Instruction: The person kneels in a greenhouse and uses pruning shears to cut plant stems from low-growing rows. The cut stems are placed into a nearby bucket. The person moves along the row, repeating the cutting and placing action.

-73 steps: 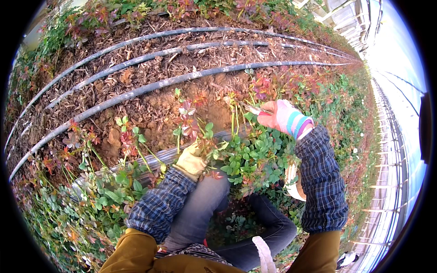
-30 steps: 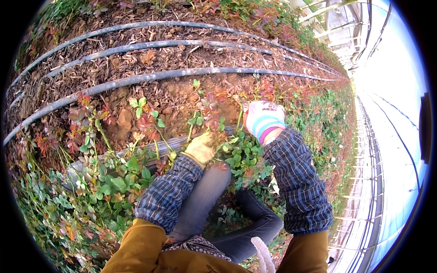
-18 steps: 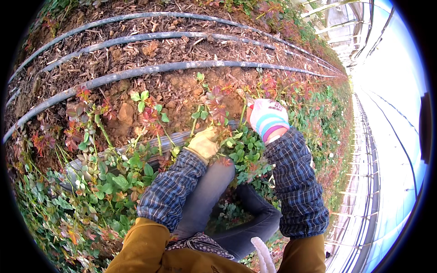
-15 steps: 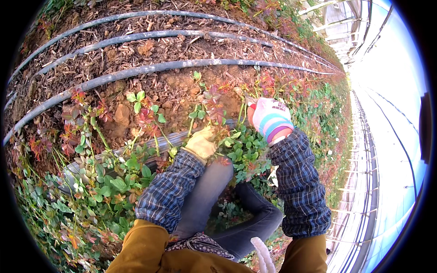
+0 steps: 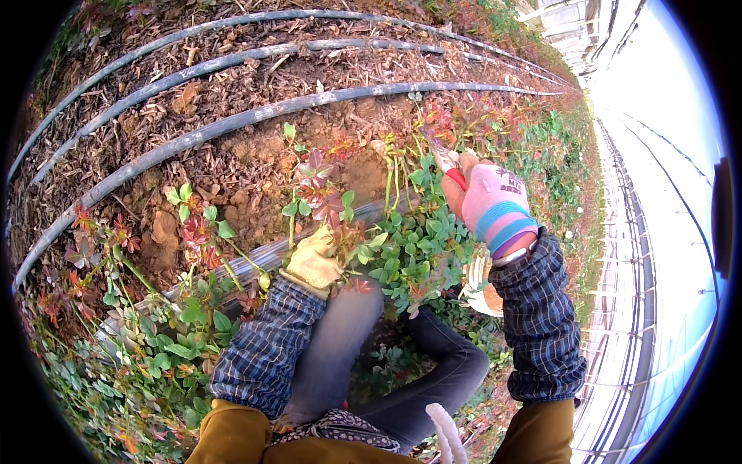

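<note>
My right hand (image 5: 498, 199), in a pink, blue and purple glove, grips red-handled pruning shears (image 5: 456, 179). Their blades point up and left, beside cut-topped green rose stems (image 5: 396, 179). My left hand (image 5: 315, 261), in a pale yellow glove, is closed around leafy rose shoots (image 5: 363, 246), though its fingertips are partly covered by leaves. Just above it rises a reddish-leaved rose shoot (image 5: 318, 189). Low green foliage (image 5: 413, 259) fills the gap between my hands.
Three dark hoses (image 5: 255, 114) curve across the bark-strewn soil bed. A ribbed translucent strip (image 5: 255, 267) edges the bed by the stems. More rose plants (image 5: 178, 332) crowd the lower left. Under my right forearm is a whitish round object (image 5: 481, 288), partly hidden. My bent knees are below.
My right hand has moved right in the picture with the shears, away from the stems, and the blades now show more. My left hand sits slightly farther left, as the whole view has shifted.
</note>
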The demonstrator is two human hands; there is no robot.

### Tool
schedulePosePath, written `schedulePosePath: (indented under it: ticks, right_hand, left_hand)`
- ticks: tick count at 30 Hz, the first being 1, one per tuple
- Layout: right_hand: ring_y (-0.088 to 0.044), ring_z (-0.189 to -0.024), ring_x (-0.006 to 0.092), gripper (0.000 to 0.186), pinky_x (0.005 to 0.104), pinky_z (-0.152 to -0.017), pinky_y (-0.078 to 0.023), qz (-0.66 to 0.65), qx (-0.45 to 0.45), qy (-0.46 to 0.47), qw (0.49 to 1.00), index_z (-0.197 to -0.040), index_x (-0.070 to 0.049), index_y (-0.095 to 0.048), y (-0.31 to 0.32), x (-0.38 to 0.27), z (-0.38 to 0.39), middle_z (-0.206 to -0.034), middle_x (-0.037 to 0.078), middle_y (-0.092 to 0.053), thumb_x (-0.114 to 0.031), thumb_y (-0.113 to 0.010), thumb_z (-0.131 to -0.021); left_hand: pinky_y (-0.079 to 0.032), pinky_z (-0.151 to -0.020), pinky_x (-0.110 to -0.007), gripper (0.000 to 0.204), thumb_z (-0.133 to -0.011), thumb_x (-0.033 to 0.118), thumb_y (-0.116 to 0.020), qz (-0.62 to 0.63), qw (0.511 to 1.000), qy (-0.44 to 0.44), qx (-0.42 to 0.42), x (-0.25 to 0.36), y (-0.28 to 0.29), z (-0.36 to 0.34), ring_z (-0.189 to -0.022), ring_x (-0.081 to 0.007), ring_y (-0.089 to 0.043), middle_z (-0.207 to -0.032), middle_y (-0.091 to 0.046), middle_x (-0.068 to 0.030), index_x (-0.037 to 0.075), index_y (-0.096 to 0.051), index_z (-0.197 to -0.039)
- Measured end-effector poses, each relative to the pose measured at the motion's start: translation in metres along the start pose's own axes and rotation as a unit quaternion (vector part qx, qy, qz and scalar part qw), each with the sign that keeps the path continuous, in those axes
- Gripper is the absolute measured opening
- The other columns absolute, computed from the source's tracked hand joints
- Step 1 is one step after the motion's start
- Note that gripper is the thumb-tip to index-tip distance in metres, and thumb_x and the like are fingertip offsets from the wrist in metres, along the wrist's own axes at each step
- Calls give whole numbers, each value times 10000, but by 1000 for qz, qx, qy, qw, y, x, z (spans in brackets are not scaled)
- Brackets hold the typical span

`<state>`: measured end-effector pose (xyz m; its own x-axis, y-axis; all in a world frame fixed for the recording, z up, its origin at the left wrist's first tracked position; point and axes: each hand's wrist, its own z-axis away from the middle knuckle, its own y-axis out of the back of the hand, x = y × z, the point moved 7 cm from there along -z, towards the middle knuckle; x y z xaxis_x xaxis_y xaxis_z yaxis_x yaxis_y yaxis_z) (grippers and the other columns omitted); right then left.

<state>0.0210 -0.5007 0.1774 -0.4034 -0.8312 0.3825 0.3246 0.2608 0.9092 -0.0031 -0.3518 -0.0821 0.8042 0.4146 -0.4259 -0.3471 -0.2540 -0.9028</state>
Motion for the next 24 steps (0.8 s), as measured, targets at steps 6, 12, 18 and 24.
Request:
schedulePosePath:
  ticks: [6, 12, 18, 24]
  right_hand:
    - [-648, -821, 363, 466, 444, -697, -522, 3, -43, 74, 996, -1186, -80, -591, -2, 10, -8, -925, 180, -651, -377, -631, -830]
    - [-642, -810, 345, 452, 434, -682, -511, 35, 4, 161, 986, -1189, -74, -585, 3, 10, -20, -895, 164, -616, -326, -652, -820]
    - [-638, -807, 344, 454, 432, -683, -512, 18, 13, 198, 980, -1176, -70, -584, 2, 10, -32, -896, 156, -616, -335, -659, -815]
    - [-635, -831, 344, 449, 431, -704, -511, -5, -9, 182, 983, -1161, -71, -593, -6, 15, -39, -911, 155, -624, -338, -668, -807]
  left_hand:
    - [-552, -858, -495, 320, -976, 111, -402, -151, 976, -29, 155, 8, 17, 6, -1030, -351, -620, -1155, -602, -228, -35, -502, -1242]
    - [-536, -869, -573, 342, -985, 119, -377, -98, 983, -18, 153, 5, 15, 8, -1075, -350, -604, -1204, -587, -196, 3, -471, -1292]
    - [-473, -927, -634, 366, -1005, 177, -325, -80, 983, -41, 159, 6, 12, 7, -1149, -391, -541, -1250, -545, -226, -25, -483, -1266]
    - [-451, -913, -672, 379, -1012, 209, -320, -17, 986, -25, 164, 3, 12, 7, -1129, -410, -542, -1243, -549, -220, -22, -490, -1259]
